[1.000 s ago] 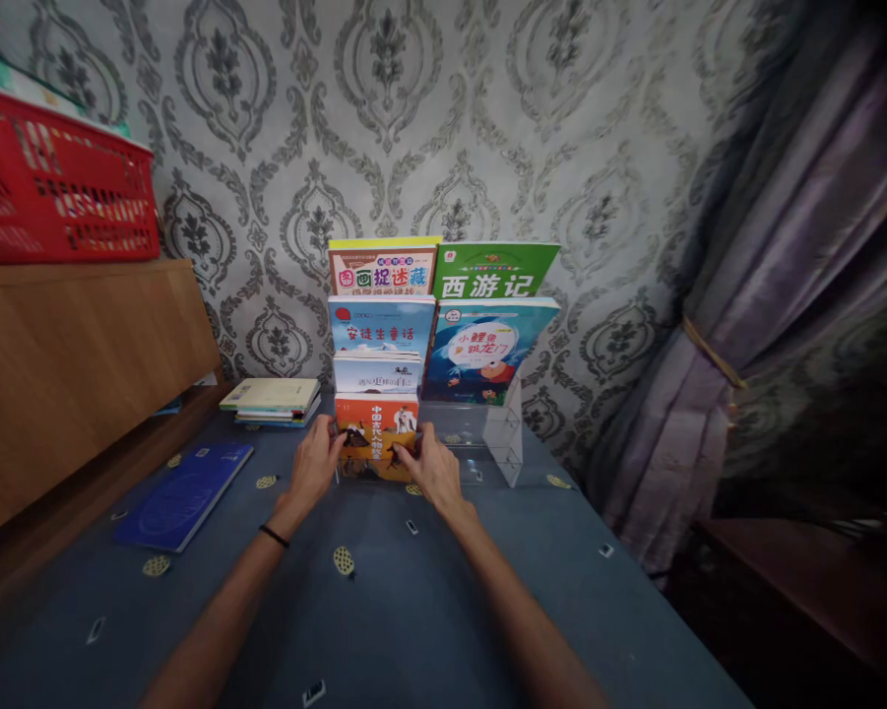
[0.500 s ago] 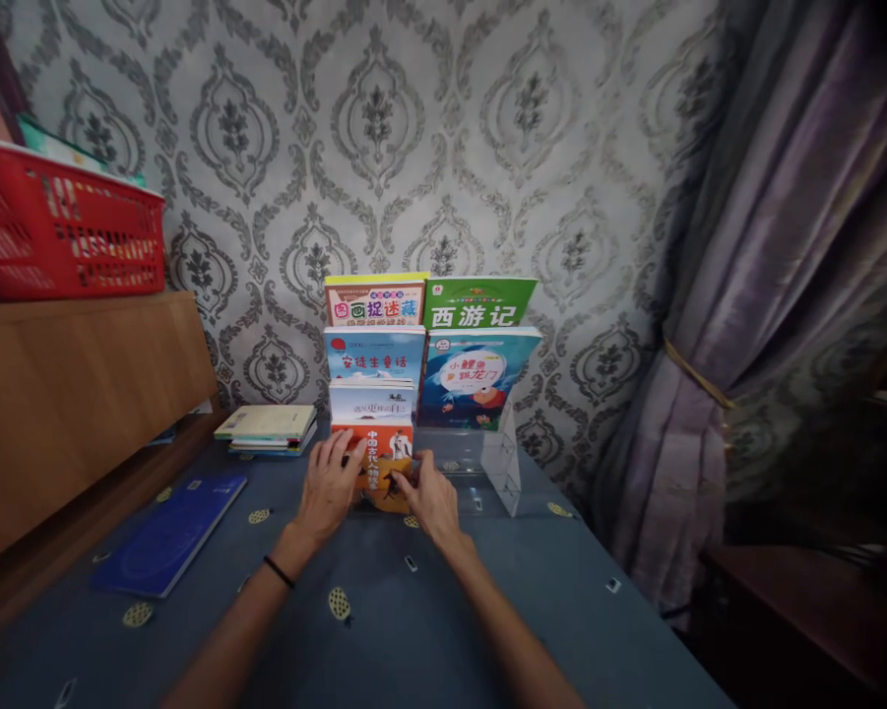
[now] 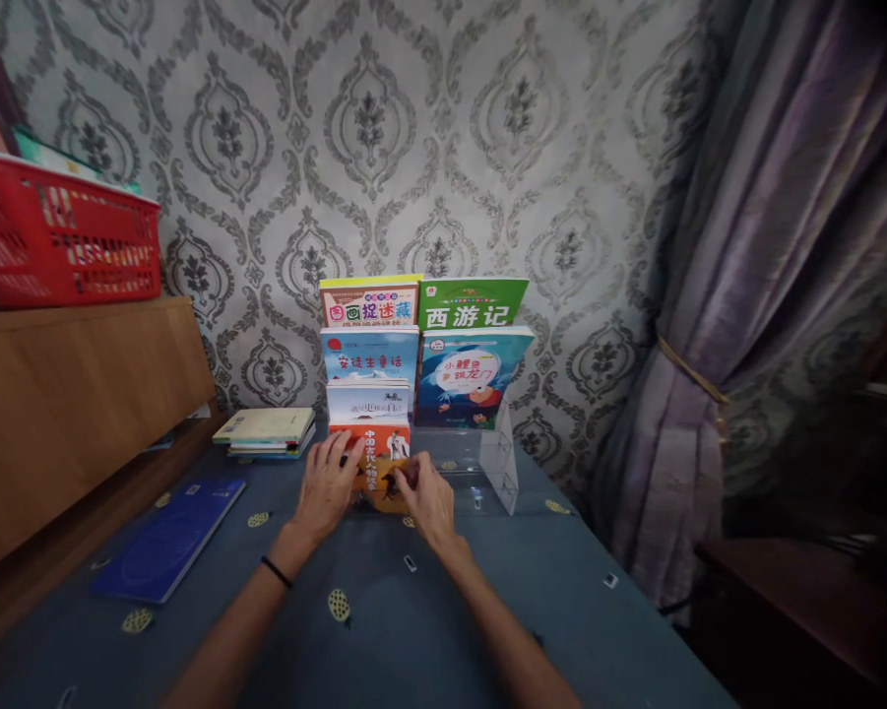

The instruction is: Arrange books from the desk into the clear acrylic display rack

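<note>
An orange book point(image 3: 375, 458) with white and black figures stands in the lowest front tier of a clear stepped stand point(image 3: 498, 463). My left hand point(image 3: 330, 484) grips its left edge, fingers curled over the cover. On the other side, my right hand point(image 3: 429, 502) is closed at the book's right edge, thumb and fingers pinched together. Behind it rise a pale book point(image 3: 373, 402), a blue book point(image 3: 373, 354) and a picture-puzzle book point(image 3: 373, 307). To their right stand a teal fish-story book point(image 3: 465, 389) and a green book point(image 3: 473, 305) above it.
A blue book point(image 3: 173, 542) lies flat at the left on the patterned dark tablecloth point(image 3: 384, 650). Beyond it sits a small stack of books point(image 3: 266, 428). A red basket point(image 3: 66, 236) rests on a wooden cabinet point(image 3: 81, 414); a curtain point(image 3: 716, 345) hangs at the right.
My right fingers have bunched closer together at the orange book's edge. My left hand stays at its left side. The view has shifted slightly; the books keep their places.
</note>
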Available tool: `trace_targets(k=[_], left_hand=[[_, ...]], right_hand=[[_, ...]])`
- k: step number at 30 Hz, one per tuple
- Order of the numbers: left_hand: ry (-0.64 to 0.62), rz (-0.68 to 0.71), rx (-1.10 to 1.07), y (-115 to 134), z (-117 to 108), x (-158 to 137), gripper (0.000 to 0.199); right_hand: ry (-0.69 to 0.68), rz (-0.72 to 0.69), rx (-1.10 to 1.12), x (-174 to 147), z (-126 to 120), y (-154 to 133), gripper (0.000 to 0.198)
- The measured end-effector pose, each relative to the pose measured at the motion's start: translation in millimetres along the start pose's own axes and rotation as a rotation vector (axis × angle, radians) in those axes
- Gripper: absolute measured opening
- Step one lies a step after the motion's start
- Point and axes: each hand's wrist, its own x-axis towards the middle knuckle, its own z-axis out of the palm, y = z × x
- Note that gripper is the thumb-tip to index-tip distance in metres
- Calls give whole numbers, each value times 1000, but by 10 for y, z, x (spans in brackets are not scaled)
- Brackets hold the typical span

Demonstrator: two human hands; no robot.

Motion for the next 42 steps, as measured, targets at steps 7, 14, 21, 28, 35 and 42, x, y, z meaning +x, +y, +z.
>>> trace_targets(k=[7, 14, 21, 28, 35, 42], left_hand=[[-16, -4, 9, 12, -17, 34, 42], [-29, -22, -23, 10, -25, 46, 42], [-45, -7, -9, -13, -39, 52, 43], [-25, 16, -35, -78, -8, 13, 48], [62, -44, -63, -174, -18, 42, 49], [23, -21, -108, -255, -49, 70, 46]], right_hand=[[94, 29, 99, -24, 28, 8, 20], [38, -220, 198, -44, -18, -60, 21], [-176, -243, 100, -38, -38, -138, 61], [-365, -192, -48, -42, -135, -250, 76], [-382, -177, -63, -41, -109, -247, 80], [-177, -261, -11, -24, 7, -210, 71]])
